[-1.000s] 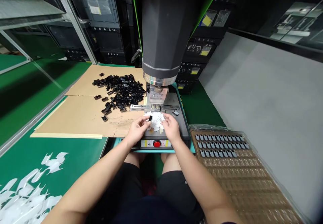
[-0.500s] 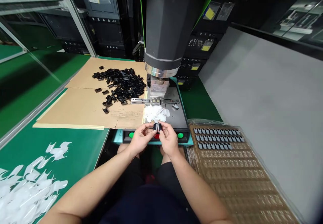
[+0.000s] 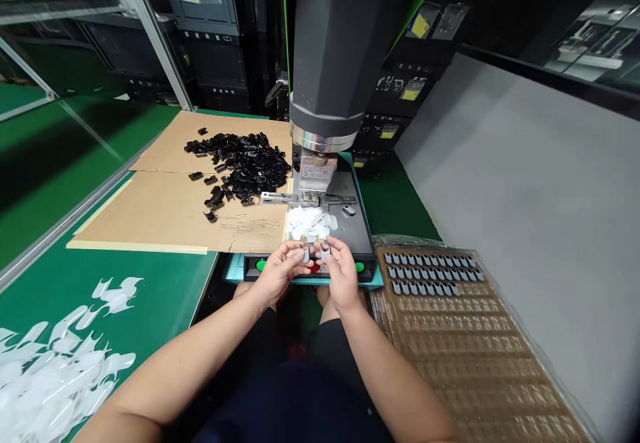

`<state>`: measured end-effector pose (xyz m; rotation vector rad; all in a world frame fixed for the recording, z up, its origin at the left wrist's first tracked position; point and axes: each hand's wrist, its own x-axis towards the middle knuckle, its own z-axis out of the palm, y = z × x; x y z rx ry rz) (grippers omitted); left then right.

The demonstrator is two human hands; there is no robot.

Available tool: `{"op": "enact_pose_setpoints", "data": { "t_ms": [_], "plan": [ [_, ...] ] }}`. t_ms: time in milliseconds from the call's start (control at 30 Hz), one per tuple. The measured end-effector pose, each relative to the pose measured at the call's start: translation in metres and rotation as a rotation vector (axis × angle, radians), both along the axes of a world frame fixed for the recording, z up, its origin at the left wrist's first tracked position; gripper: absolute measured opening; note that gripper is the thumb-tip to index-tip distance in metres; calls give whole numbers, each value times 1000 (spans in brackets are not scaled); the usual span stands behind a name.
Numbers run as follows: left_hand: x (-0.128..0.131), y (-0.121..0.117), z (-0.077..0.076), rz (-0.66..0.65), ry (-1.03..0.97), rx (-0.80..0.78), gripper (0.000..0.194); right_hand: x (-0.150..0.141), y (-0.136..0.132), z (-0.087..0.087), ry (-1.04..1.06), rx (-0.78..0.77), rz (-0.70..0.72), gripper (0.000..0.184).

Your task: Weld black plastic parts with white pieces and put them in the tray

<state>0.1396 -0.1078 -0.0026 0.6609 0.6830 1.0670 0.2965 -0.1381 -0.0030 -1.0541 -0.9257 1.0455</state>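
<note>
My left hand (image 3: 280, 273) pinches a small grey plastic part (image 3: 306, 254) between thumb and fingers. In my right hand (image 3: 343, 276) is a second small grey part (image 3: 325, 251) with a dark edge, held upright by thumb and fingers. The two parts face each other with a short gap between them, above the front edge of the press base. Just beyond my fingertips lies a heap of white film pieces (image 3: 307, 222) on the press base (image 3: 350, 233). The red button (image 3: 314, 268) shows partly between my hands.
Black clips (image 3: 250, 163) are piled on cardboard (image 3: 150, 213) at left. More white pieces (image 3: 60, 370) lie on the green table. The press head (image 3: 325, 63) stands ahead, with a grey part (image 3: 349, 210) beside its fixture. At right, a clear tray (image 3: 450, 336) holds rows of grey parts.
The two parts were close together with black sides showing. Now they are turned so grey faces show, and my hands have moved slightly apart.
</note>
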Motion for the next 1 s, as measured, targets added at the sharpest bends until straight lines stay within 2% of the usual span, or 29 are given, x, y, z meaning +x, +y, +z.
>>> {"op": "enact_pose_setpoints", "data": {
  "t_ms": [100, 267, 667, 1000],
  "plan": [
    [-4, 2, 3, -80, -119, -86, 47, 2, 0, 8, 150, -64, 46, 38],
    [-6, 1, 2, -176, -204, -103, 43, 0, -1, 13, 308, -110, 114, 37],
    [-6, -3, -6, -192, -104, -81, 48, 2, -3, 5, 195, -113, 123, 35],
    [-1, -13, -11, -195, -11, -56, 45, 6, -12, -6, 222, -123, 116, 34]
  ]
}}
